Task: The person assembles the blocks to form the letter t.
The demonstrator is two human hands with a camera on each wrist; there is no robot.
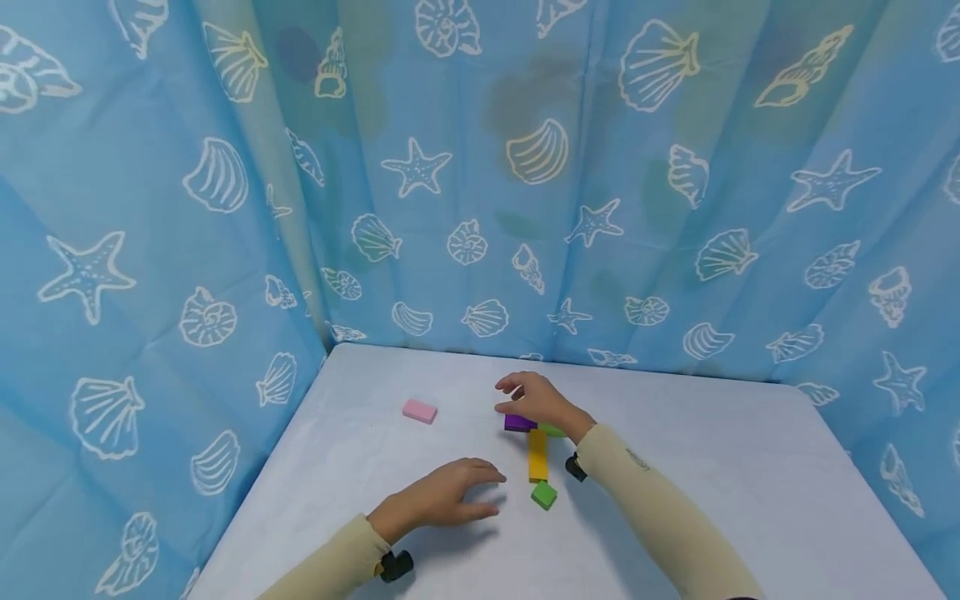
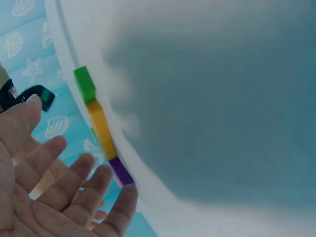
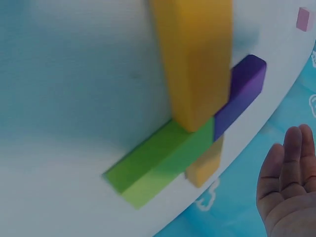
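My right hand (image 1: 534,398) hovers over the purple block (image 1: 519,423), fingers apart and holding nothing. In the right wrist view the purple block (image 3: 242,89) meets a light green block (image 3: 158,163) end to end; a long yellow block (image 3: 197,64) reaches their joint on one side, and a shorter yellow block (image 3: 205,165) lies on the other. My left hand (image 1: 450,492), fingers spread and empty, is left of the yellow block (image 1: 537,456). A small green block (image 1: 543,495) touches that yellow block's near end. The right hand hides part of the group in the head view.
A pink block (image 1: 420,411) lies apart on the white table (image 1: 675,483), toward the back left. Blue curtains (image 1: 480,167) with shell and starfish prints stand behind the table and along its sides.
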